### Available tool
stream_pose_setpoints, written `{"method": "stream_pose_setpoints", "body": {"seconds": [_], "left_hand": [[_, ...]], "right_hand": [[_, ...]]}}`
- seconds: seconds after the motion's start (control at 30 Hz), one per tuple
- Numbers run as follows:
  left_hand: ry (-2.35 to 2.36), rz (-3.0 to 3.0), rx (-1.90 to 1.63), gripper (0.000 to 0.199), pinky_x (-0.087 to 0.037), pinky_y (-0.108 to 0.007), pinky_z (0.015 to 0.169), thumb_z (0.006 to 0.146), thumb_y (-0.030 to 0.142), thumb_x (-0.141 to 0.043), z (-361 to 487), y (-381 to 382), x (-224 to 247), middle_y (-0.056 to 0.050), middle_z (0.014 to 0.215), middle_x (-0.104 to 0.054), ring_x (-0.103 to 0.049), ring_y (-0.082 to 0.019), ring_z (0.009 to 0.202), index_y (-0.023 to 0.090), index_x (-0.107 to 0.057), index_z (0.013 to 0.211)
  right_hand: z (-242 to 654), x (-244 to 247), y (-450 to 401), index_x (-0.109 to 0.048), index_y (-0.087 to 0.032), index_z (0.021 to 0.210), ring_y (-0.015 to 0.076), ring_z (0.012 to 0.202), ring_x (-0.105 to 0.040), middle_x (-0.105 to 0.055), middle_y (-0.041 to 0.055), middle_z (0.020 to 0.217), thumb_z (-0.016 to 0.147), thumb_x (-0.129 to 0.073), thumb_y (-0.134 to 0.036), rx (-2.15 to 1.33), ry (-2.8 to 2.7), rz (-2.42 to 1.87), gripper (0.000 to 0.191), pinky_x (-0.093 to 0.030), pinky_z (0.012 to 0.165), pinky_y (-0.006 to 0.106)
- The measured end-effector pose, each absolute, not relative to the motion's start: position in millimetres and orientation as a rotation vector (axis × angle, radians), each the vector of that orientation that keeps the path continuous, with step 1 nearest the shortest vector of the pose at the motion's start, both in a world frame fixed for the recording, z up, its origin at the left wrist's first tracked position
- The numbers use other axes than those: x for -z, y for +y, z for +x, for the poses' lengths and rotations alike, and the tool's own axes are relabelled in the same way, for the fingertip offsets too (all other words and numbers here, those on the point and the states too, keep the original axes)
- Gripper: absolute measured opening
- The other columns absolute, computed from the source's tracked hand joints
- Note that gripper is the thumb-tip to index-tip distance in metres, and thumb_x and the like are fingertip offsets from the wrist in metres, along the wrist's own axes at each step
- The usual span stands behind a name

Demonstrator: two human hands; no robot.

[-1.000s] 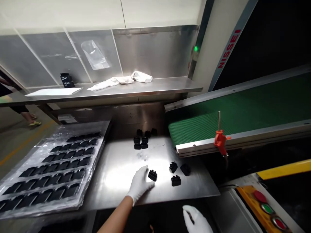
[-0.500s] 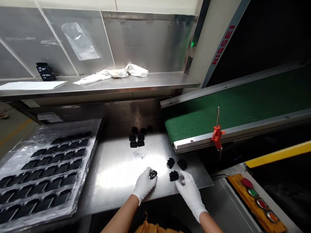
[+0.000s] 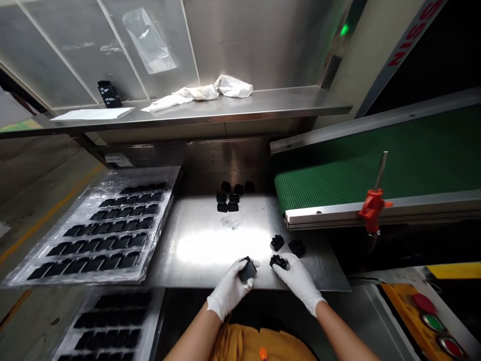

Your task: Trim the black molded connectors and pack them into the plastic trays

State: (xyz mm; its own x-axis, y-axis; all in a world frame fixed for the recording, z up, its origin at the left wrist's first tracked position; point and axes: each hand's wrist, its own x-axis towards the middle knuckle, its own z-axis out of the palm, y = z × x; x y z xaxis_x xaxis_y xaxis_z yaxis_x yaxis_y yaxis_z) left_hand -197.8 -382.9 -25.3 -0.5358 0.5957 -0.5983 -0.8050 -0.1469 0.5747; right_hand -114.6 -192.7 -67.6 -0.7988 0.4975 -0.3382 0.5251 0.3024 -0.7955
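Observation:
My white-gloved left hand (image 3: 229,288) is closed around a black plastic part (image 3: 247,271), its smooth flat side turned up, just above the front of the steel table. To its right, my gloved right hand (image 3: 299,282) has its thumb and fingers round a second black plastic part (image 3: 277,260), which appears to rest on the table. Two more parts lie just beyond: one with knobs upward (image 3: 277,242) and a darker one (image 3: 297,247). Farther back stands a small cluster of black parts (image 3: 233,206) in loose rows.
On the left, a plastic-covered tray (image 3: 80,271) carries rows of black parts; another tray (image 3: 80,346) sits lower. The green conveyor (image 3: 338,175) slopes down from the right, with an orange clamp (image 3: 373,210) on its rail. White cloths (image 3: 203,92) lie on the shelf (image 3: 285,103).
My right hand has moved left and taken hold of the part on the table. The part in my left hand has been turned to show its flat side. The camera view has shifted.

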Motion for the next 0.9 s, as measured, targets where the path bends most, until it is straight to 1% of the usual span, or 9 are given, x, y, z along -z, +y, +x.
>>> {"method": "stream_pose_setpoints", "body": {"seconds": [0.07,0.13,0.2,0.33,0.4,0.57,0.67,0.73,0.9], "left_hand": [[0.977,-0.418,-1.880,0.023,-0.037,-0.019,0.045,0.085,0.038,-0.058,-195,-382,11,-0.010,0.101,-0.067,-0.050,-0.006,0.055,0.018,-0.056,0.096],[0.928,-0.456,-1.870,0.027,-0.041,-0.019,0.047,0.088,0.042,-0.057,-191,-381,0,-0.010,0.097,-0.067,-0.054,-0.008,0.058,0.016,-0.059,0.096],[0.910,-0.458,-1.864,0.026,-0.045,-0.019,0.051,0.087,0.039,-0.062,-187,-378,-5,-0.009,0.092,-0.067,-0.058,-0.009,0.062,0.014,-0.061,0.095],[0.900,-0.534,-1.905,0.020,-0.045,-0.016,0.050,0.084,0.031,-0.068,-179,-375,-7,-0.005,0.081,-0.066,-0.058,-0.008,0.057,0.013,-0.062,0.093],[0.875,-0.528,-1.912,0.023,-0.045,-0.017,0.049,0.087,0.035,-0.064,-176,-377,-11,-0.007,0.080,-0.066,-0.058,-0.009,0.055,0.013,-0.063,0.096],[0.872,-0.370,-1.895,0.028,-0.051,-0.020,0.059,0.089,0.038,-0.060,-171,-382,-36,-0.009,0.085,-0.068,-0.065,-0.013,0.065,0.012,-0.066,0.099],[0.983,-0.362,-1.866,0.025,-0.052,-0.021,0.062,0.086,0.036,-0.065,-169,-382,-49,-0.006,0.082,-0.067,-0.066,-0.013,0.067,0.014,-0.066,0.100],[1.078,-0.374,-1.840,0.026,-0.049,-0.019,0.059,0.084,0.036,-0.068,-167,-381,-56,-0.004,0.078,-0.065,-0.065,-0.012,0.065,0.014,-0.066,0.099],[1.215,-0.351,-1.764,0.029,-0.044,-0.014,0.053,0.081,0.039,-0.072,-165,-380,-68,-0.003,0.074,-0.063,-0.062,-0.008,0.062,0.013,-0.065,0.094]], "right_hand": [[-111,55,-196,-0.061,-0.017,0.085,0.0210,0.081,-0.065,-0.069,0.0067,0.086,0.080,-0.054,-0.046,1.673,2.414,0.931,0.031,-0.050,0.075,0.033],[-105,39,-201,-0.060,-0.017,0.089,0.0215,0.086,-0.066,-0.071,0.0069,0.090,0.081,-0.053,-0.050,1.842,2.246,0.884,0.034,-0.053,0.073,0.032],[-100,21,-207,-0.060,-0.018,0.093,0.0223,0.087,-0.068,-0.071,0.0067,0.094,0.080,-0.059,-0.051,2.113,1.909,0.828,0.035,-0.054,0.072,0.033],[-101,-5,-217,-0.064,-0.021,0.090,0.0196,0.085,-0.067,-0.071,0.0050,0.094,0.082,-0.066,-0.044,2.465,1.315,0.713,0.025,-0.053,0.074,0.031],[-105,-13,-220,-0.066,-0.023,0.089,0.0183,0.087,-0.066,-0.070,0.0037,0.094,0.083,-0.066,-0.042,2.514,1.275,0.760,0.020,-0.053,0.077,0.030],[-109,-31,-223,-0.070,-0.025,0.086,0.0209,0.089,-0.066,-0.070,0.0039,0.095,0.080,-0.069,-0.043,2.592,1.352,0.814,0.019,-0.056,0.081,0.034],[-103,-41,-224,-0.072,-0.025,0.095,0.0211,0.092,-0.067,-0.072,0.0052,0.105,0.078,-0.072,-0.042,2.581,1.382,0.873,0.024,-0.058,0.079,0.032],[-98,-47,-224,-0.071,-0.024,0.104,0.0214,0.096,-0.069,-0.072,0.0067,0.112,0.077,-0.072,-0.039,2.601,1.314,0.916,0.031,-0.059,0.081,0.031],[-91,-63,-221,-0.069,-0.022,0.116,0.0239,0.114,-0.064,-0.070,0.0067,0.120,0.074,-0.069,-0.020,2.635,1.256,0.790,0.042,-0.057,0.093,0.032]]}}
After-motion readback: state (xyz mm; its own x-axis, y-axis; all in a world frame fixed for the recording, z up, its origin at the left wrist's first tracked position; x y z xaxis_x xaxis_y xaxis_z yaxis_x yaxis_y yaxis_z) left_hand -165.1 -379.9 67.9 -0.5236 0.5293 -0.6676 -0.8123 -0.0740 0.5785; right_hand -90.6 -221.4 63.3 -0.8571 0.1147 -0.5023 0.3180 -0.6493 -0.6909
